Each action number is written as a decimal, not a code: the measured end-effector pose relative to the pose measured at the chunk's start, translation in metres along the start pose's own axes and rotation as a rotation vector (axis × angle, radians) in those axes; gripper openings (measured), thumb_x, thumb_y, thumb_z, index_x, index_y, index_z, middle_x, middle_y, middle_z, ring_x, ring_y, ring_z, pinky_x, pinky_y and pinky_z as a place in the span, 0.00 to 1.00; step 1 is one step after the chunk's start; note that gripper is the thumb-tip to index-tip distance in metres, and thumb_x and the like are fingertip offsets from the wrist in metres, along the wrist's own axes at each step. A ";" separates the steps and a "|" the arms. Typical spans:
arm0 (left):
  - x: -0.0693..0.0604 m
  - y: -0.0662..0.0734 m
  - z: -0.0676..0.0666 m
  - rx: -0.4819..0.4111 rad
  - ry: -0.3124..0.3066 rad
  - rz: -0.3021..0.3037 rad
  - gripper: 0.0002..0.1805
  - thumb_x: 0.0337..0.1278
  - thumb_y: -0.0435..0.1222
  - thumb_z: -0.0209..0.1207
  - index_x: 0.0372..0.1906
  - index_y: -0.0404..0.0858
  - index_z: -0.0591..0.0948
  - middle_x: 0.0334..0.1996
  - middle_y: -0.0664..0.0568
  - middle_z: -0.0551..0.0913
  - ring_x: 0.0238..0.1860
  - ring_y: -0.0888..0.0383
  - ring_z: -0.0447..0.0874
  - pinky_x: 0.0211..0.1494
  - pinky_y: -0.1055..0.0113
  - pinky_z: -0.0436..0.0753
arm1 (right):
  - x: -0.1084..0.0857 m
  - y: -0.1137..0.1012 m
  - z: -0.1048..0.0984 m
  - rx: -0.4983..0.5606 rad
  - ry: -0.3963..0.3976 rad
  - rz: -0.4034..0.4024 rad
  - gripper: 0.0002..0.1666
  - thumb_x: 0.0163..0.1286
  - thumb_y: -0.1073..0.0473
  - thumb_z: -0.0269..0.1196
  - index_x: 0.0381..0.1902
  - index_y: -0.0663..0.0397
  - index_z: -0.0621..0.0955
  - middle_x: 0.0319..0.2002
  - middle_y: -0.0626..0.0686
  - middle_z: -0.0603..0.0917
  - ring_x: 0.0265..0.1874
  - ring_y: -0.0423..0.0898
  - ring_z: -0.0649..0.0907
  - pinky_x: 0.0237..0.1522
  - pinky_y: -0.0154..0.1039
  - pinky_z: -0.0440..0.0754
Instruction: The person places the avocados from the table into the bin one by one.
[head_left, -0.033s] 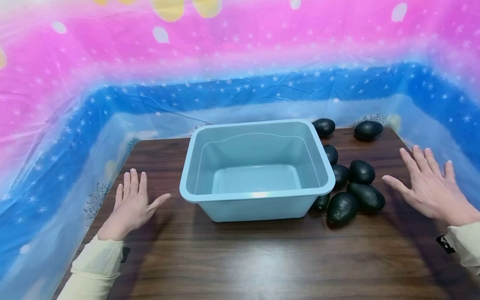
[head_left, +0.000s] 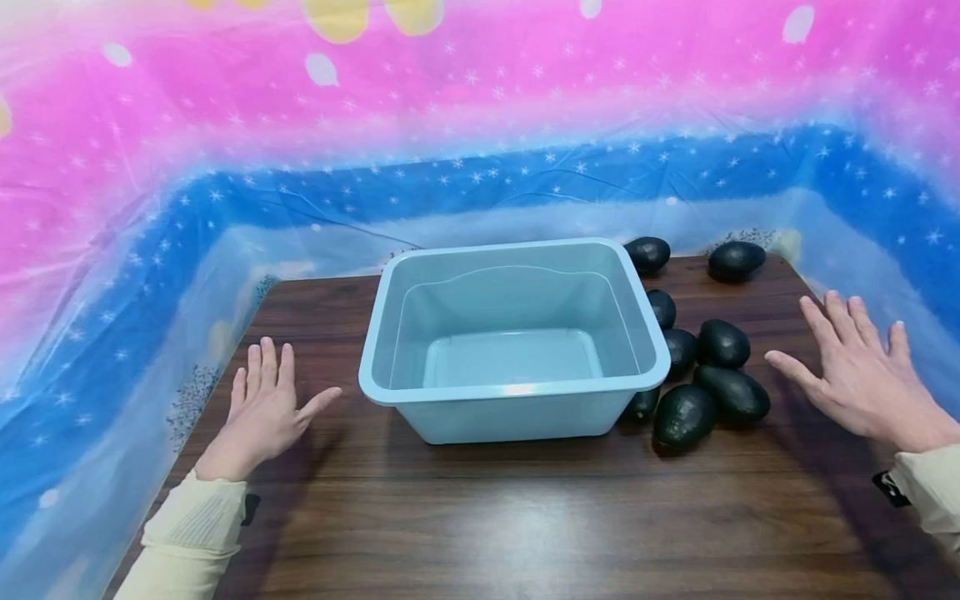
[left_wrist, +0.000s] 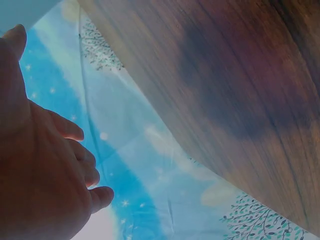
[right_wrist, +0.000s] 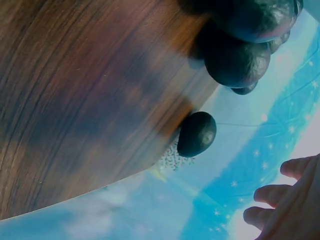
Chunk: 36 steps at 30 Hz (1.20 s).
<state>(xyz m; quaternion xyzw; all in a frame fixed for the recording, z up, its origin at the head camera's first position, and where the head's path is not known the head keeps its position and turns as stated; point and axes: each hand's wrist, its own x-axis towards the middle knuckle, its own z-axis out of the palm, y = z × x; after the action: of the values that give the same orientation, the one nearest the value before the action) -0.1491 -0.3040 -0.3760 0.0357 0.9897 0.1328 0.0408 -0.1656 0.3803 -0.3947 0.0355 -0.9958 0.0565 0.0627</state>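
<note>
In the head view a pale blue plastic basin stands upright in the middle of the table, with nothing inside it. Several dark avocados lie along its right side, some partly hidden by its wall. One avocado sits apart near the back edge; the right wrist view shows a lone avocado too. My left hand is held over the table left of the basin, fingers straight and thumb spread. My right hand hovers right of the avocados, fingers spread. Neither hand holds or touches anything.
Beneath everything is a dark wood-grain table, its left edge near my left arm. A pink and blue patterned cloth hangs behind the table and along both sides.
</note>
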 end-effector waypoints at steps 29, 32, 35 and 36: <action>-0.005 0.132 -0.025 -0.699 0.341 0.424 0.46 0.58 0.46 0.65 0.76 0.58 0.52 0.76 0.67 0.40 0.76 0.62 0.33 0.68 0.36 0.50 | 0.020 -0.049 -0.001 0.444 0.114 -0.114 0.47 0.72 0.44 0.58 0.77 0.58 0.50 0.71 0.72 0.53 0.68 0.74 0.50 0.60 0.73 0.41; -0.006 0.129 -0.020 -0.651 0.291 0.367 0.50 0.54 0.50 0.68 0.77 0.58 0.51 0.76 0.67 0.37 0.76 0.59 0.34 0.67 0.35 0.53 | 0.031 -0.056 -0.007 0.466 0.106 -0.117 0.47 0.71 0.44 0.59 0.76 0.59 0.53 0.69 0.73 0.56 0.65 0.74 0.52 0.60 0.73 0.43; -0.005 0.126 -0.018 -0.594 0.222 0.284 0.58 0.45 0.57 0.71 0.77 0.58 0.47 0.76 0.67 0.33 0.76 0.55 0.37 0.65 0.35 0.57 | 0.042 -0.063 -0.012 0.470 0.033 -0.108 0.47 0.71 0.40 0.58 0.76 0.60 0.55 0.69 0.73 0.56 0.65 0.74 0.52 0.58 0.73 0.46; -0.004 0.125 -0.019 -0.576 0.198 0.256 0.61 0.42 0.59 0.71 0.78 0.58 0.45 0.76 0.67 0.32 0.76 0.53 0.37 0.65 0.36 0.58 | 0.046 -0.066 -0.013 0.467 0.000 -0.102 0.48 0.70 0.38 0.58 0.76 0.60 0.55 0.69 0.73 0.56 0.65 0.74 0.52 0.58 0.73 0.48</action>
<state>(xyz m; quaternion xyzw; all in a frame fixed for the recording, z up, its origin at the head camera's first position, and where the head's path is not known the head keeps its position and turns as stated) -0.1395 -0.1887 -0.3246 0.1337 0.8980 0.4143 -0.0642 -0.2046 0.3140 -0.3684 0.0995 -0.9526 0.2821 0.0555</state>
